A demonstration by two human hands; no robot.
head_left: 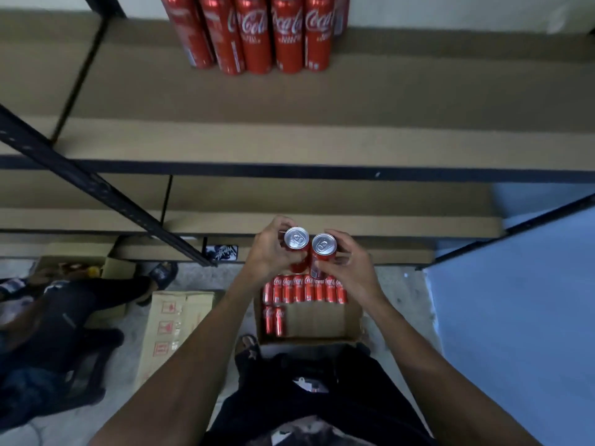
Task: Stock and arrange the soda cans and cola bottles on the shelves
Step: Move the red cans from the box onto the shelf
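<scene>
My left hand (pixel 269 249) grips a slim red soda can (pixel 297 243) upright, silver top facing me. My right hand (pixel 349 263) grips a second red can (pixel 323 247) that touches the first. Both are held above an open cardboard box (pixel 318 321) on the floor, which holds a row of several red cans (pixel 306 288) at its far side and two more (pixel 274 320) at its left. Several tall red cola cans (pixel 257 33) stand together at the back of the upper brown shelf (pixel 289 107).
A black diagonal shelf brace (pixel 96 185) crosses on the left. Lower shelves (pixel 322 201) lie beneath the top one. A flattened carton (pixel 174 320) lies left of the box. Another person's legs and sandal (pixel 80 304) are on the floor at left. A blue wall (pixel 515 300) stands at right.
</scene>
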